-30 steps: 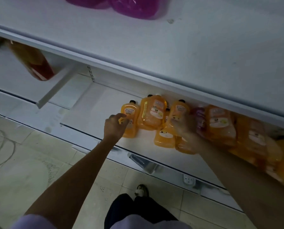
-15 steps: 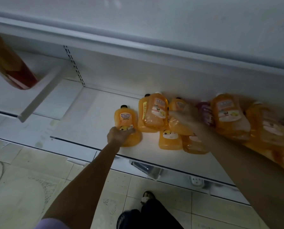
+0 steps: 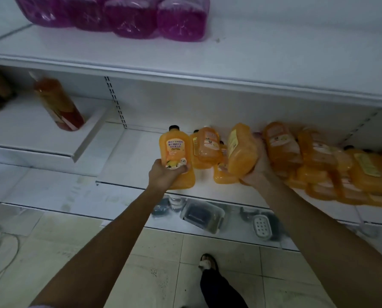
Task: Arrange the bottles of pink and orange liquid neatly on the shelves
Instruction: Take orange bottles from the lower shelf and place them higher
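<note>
Lower frame: tiled floor, one foot.

Centre: left hand, fingers curled round the base of a labelled orange bottle. Cap up, label outward, near the front of the lower shelf. Cannot tell if it is set down. Judged to be the row's left end.

Right of centre: right hand grips a second orange bottle from below, tilted. Probably next in line.

Middle right: heap of orange bottles, overlapping, unsorted.

Top of frame: pink bottles grouped on the upper shelf.
</note>
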`<state>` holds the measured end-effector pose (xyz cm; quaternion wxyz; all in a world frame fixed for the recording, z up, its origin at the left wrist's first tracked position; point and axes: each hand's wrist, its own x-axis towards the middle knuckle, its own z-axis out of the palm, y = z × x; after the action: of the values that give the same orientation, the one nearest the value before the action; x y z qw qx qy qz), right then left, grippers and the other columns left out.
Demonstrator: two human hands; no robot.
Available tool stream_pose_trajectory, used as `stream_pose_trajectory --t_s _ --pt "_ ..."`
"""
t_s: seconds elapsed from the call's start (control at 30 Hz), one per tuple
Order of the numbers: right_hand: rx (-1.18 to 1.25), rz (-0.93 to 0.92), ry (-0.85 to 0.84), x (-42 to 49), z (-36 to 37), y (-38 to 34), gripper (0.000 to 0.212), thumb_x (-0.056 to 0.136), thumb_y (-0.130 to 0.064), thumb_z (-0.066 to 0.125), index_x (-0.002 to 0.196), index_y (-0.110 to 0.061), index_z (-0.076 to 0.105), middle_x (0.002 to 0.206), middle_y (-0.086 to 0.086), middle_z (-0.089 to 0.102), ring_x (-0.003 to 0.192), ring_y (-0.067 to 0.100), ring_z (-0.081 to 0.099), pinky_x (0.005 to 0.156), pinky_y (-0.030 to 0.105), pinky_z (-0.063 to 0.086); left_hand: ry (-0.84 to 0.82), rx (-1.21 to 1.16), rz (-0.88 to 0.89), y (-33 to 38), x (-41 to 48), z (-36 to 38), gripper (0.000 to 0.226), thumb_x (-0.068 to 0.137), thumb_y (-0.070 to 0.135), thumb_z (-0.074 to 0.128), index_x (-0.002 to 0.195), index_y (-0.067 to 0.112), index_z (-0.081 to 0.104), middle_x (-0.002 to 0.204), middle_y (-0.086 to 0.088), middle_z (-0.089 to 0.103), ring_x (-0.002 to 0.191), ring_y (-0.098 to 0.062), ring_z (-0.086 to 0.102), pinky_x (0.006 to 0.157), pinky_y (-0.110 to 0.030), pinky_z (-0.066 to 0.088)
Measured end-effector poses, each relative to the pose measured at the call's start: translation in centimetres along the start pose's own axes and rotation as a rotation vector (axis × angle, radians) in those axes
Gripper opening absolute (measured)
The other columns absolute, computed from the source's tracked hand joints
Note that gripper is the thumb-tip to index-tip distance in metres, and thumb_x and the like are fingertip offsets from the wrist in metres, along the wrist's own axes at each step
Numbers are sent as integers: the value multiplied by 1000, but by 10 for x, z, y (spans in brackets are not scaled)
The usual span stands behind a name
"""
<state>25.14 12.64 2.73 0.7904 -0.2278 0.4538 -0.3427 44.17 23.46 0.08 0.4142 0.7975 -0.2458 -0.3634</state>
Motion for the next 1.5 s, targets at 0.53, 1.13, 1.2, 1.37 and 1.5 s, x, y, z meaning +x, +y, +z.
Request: stream_pose_trajectory --t_s 0.53,1.13,1.2,1.37,1.5 --pt "-145 -667 348 -180 -107 -50 94 59 -72 69 137 -24 45 124 4 60 108 23 60 93 43 51 -390 143 656 109 -182 71 65 73 41 76 125 16 47 115 -1 60 95 -14 56 76 -27 47" --pt "-779 -1037 626 -202 -180 -306 94 75 -53 72 148 -28 18 121 -4 47 112 17 48 88 29 42 -285 81 853 334 -195 212 67 74 42 74 127 16 45 122 -4 56 101 -19 54 79 -29 45" --pt "-859 -987 583 -184 -182 -334 86 73 -55 71 142 -29 26 116 -4 48 109 19 52 85 29 42 -235 138 797 353 -183 229 69 72 45 75 127 14 47 125 -6 56 100 -19 52 77 -30 42" --pt "-1066 -819 484 -134 -176 -378 83 68 -62 71 132 -23 35 115 -2 52 103 20 52 84 33 44 -90 177 658 372 -152 251 66 73 49 73 123 10 54 124 -9 59 104 -24 56 78 -32 43" --pt "-1152 -644 400 -97 -161 -397 88 69 -67 66 135 -16 39 132 7 50 118 29 50 94 40 44 -12 315 479 370 -135 252 72 83 55 56 132 4 44 134 -16 49 120 -33 48 99 -39 40"
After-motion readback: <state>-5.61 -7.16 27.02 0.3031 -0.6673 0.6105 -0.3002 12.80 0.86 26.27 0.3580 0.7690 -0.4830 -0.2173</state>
